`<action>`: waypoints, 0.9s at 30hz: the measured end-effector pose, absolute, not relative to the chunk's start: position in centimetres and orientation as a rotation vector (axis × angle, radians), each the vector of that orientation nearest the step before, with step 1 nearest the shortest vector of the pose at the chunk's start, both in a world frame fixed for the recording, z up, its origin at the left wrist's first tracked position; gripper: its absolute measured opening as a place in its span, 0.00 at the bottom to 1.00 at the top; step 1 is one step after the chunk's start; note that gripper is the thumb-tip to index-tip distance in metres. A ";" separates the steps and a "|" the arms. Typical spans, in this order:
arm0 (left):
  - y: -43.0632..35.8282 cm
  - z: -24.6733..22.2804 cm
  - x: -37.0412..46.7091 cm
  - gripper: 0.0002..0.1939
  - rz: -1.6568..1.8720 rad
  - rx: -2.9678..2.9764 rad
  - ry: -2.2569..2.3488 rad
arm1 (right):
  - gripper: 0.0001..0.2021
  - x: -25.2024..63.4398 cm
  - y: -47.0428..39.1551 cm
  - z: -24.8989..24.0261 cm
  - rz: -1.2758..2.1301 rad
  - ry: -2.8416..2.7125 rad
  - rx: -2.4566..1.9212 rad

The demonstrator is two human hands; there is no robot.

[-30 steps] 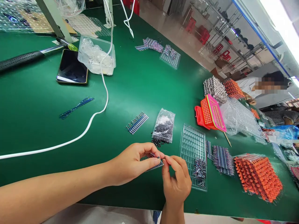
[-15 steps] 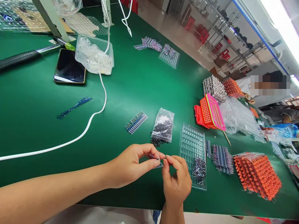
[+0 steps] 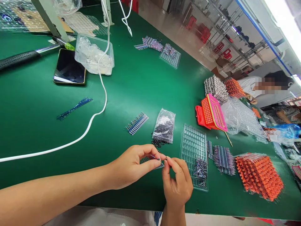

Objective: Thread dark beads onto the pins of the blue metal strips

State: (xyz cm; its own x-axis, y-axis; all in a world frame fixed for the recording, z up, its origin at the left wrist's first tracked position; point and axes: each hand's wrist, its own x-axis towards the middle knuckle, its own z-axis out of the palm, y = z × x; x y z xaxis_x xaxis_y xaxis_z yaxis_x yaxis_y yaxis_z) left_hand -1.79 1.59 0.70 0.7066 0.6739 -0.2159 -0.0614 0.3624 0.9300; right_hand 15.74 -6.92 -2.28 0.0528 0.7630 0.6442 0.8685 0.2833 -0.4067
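Observation:
My left hand [image 3: 135, 166] pinches a small dark piece between thumb and forefinger, above a strip of small parts [image 3: 158, 165] partly hidden under it. Close beside it, my right hand [image 3: 178, 182] is closed at the fingertips on a tiny dark bead [image 3: 166, 158]. Beyond the hands lies a clear bag of black beads [image 3: 163, 127], with loose black beads [image 3: 158, 143] spilled at its mouth. Right of it, a clear compartment tray [image 3: 193, 141] holds a heap of small dark wired parts [image 3: 200, 169]. A row of blue-and-white parts [image 3: 136, 123] lies left of the bag.
A white cable [image 3: 90, 122] crosses the green table. At the left are a phone [image 3: 70, 67], a hammer [image 3: 21, 59] and a clear tub [image 3: 81, 56]. Rightward stand a pink-orange basket [image 3: 217, 113] and orange stacks [image 3: 258, 175]. Another person [image 3: 254, 86] sits at the far right.
My hands have barely moved and stay close together at the same spot. The person at the far right has shifted slightly.

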 end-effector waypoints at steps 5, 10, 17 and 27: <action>1.7 0.8 -1.4 0.11 0.478 0.914 0.658 | 0.15 15.5 -7.0 -2.0 -0.081 -1.662 -1.472; 1.7 0.6 -1.1 0.13 0.483 0.886 0.699 | 0.10 15.3 -7.5 -1.8 0.266 -1.480 -1.481; 1.5 0.6 -1.0 0.13 0.478 0.869 0.736 | 0.04 15.3 -7.8 -2.3 0.525 -1.290 -1.477; 1.6 0.8 -1.0 0.12 0.489 0.848 0.730 | 0.03 15.3 -7.8 -2.8 0.594 -1.235 -1.475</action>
